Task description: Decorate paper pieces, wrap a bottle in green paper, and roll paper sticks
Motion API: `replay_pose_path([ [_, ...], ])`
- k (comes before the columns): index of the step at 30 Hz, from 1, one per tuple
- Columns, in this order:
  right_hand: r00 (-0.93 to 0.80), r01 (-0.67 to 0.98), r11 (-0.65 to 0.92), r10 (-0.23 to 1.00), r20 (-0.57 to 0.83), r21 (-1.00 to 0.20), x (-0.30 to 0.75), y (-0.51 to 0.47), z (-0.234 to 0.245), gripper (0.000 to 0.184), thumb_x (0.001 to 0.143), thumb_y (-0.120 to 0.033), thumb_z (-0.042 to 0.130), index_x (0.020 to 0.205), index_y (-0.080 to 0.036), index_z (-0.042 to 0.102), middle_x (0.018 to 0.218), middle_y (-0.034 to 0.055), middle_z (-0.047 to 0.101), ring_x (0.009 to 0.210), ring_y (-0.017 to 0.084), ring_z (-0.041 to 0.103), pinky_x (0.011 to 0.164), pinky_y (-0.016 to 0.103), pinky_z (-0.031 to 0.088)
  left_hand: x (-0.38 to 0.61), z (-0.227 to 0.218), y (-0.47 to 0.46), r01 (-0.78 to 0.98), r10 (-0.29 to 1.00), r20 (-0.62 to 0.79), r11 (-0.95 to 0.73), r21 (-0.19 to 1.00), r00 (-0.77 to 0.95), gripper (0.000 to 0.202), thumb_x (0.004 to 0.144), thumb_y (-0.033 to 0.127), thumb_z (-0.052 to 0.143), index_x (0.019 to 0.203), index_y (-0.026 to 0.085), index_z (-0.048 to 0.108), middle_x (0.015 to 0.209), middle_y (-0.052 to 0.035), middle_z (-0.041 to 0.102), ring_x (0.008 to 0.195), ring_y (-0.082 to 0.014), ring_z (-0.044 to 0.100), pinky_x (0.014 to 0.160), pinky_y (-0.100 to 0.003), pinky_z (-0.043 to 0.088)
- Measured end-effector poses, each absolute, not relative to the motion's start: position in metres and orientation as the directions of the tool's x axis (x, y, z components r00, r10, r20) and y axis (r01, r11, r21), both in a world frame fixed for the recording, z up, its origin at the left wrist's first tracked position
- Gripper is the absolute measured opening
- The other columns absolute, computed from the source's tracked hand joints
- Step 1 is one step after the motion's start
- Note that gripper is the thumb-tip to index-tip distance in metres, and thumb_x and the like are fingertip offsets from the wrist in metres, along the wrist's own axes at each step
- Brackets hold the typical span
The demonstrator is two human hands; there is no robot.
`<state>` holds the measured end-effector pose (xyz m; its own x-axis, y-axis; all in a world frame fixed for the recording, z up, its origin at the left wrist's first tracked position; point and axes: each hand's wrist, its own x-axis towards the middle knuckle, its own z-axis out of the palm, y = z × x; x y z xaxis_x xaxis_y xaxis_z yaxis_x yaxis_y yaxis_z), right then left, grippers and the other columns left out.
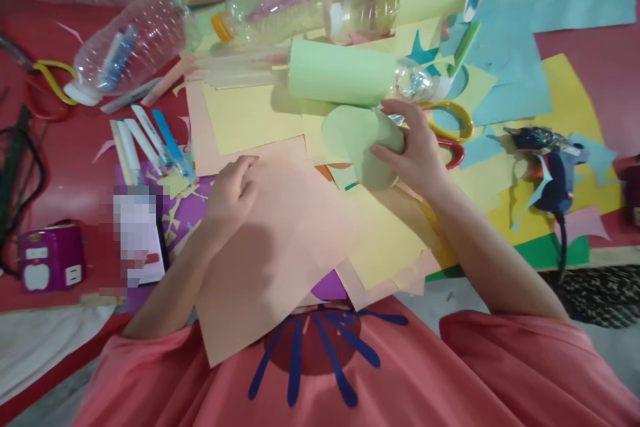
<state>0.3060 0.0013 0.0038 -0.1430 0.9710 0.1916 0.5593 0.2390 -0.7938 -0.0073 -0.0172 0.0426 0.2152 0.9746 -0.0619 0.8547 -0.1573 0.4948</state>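
Observation:
My right hand (417, 150) pinches light green paper ovals (361, 145) that overlap, thumb on top. Behind it lies a plastic bottle wrapped in a light green paper sleeve (343, 72), its clear neck toward the right. Scissors with yellow and red handles (453, 121) lie partly under my right hand. My left hand (233, 193) rests on the left side of a large pale pink paper sheet (295, 233), its fingers loosely bent and a gap by the thumb. That sheet overhangs the table's front edge toward my shirt.
Clear plastic bottles (135, 43) lie along the back. Several markers (143, 140), a phone (140, 233) and a purple sharpener-like box (51, 257) are at left. A glue gun (555, 180) with a cord lies at right. Yellow paper (250, 117) and blue sheets (520, 73) cover the red table.

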Motion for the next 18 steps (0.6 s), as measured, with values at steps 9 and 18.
replay_pose_path([
  [9, -0.132, 0.517, 0.393, 0.914, 0.383, -0.761, 0.341, 0.008, 0.027, 0.073, 0.073, -0.026, 0.070, 0.139, -0.033, 0.037, 0.133, 0.0075, 0.050, 0.119, 0.025, 0.053, 0.099, 0.046, 0.047, 0.023, 0.053, 0.009, 0.783, 0.797, -0.138, -0.517, 0.346, 0.588, 0.041, 0.083, 0.010, 0.033, 0.112, 0.017, 0.062, 0.098, -0.0088, 0.069, 0.093, -0.0249, 0.058, 0.090, -0.041, 0.042],
  [18, 0.201, 0.372, 0.167, 0.946, 0.255, -0.913, 0.346, 0.016, 0.036, 0.024, 0.065, -0.027, 0.074, 0.084, -0.019, 0.064, 0.084, 0.0066, 0.067, 0.072, 0.018, 0.060, 0.067, 0.038, 0.049, 0.070, 0.042, 0.011, 0.683, 0.691, -0.081, -0.679, 0.270, 0.718, 0.052, 0.086, 0.006, 0.035, 0.137, 0.010, 0.045, 0.113, -0.0149, 0.065, 0.109, -0.0287, 0.058, 0.096, -0.045, 0.041],
])
